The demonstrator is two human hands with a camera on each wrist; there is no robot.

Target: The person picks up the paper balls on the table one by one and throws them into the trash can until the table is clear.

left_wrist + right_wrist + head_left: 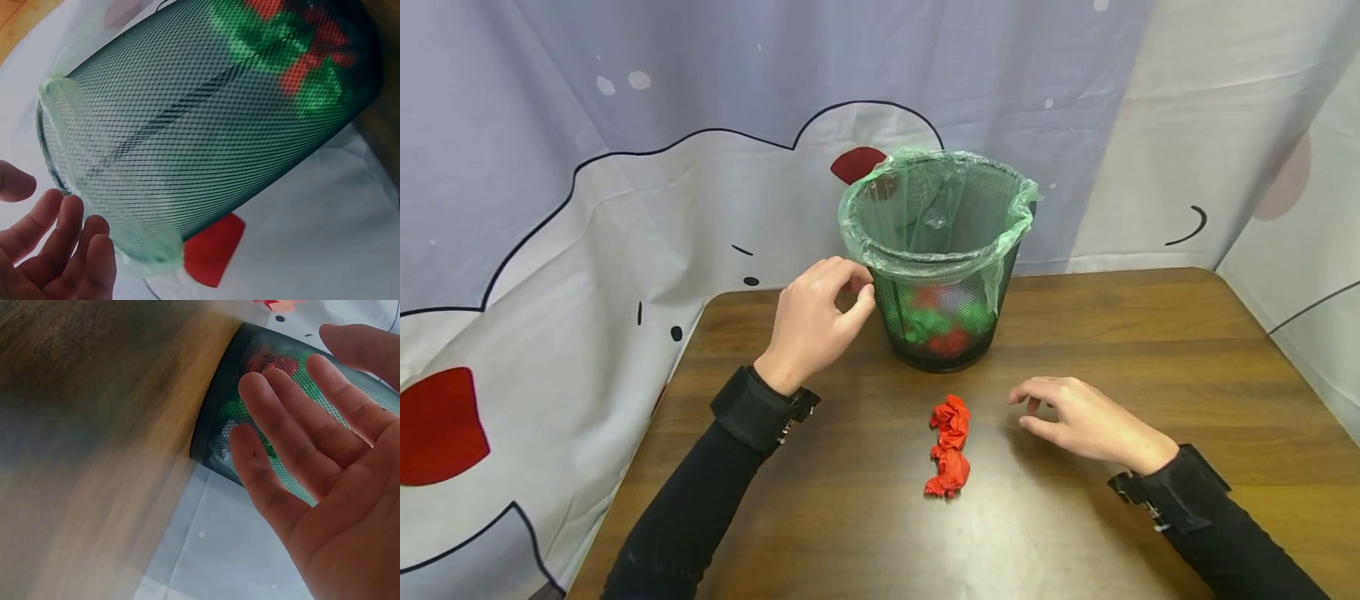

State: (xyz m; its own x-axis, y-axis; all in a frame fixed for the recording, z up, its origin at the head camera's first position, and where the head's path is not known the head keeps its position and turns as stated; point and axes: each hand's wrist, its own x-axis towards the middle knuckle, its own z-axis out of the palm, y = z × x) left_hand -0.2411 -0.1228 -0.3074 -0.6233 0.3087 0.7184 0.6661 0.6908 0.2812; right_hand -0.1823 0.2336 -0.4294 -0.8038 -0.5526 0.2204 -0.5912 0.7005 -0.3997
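Note:
A black mesh wastebasket with a pale green plastic liner folded over its rim stands upright at the table's back. Green and red crumpled paper shows through its lower mesh. My left hand, fingers bent and nothing between them, is at the left of the rim; in the left wrist view its fingertips overlap the liner's edge. Two crumpled red paper balls lie in front of the basket, one nearer me. To their right, my right hand hovers over the table, fingers loosely spread and holding nothing.
The brown wooden table reaches back to a printed cloth hanging behind and along the sides. Black bands with small devices circle both wrists over dark sleeves.

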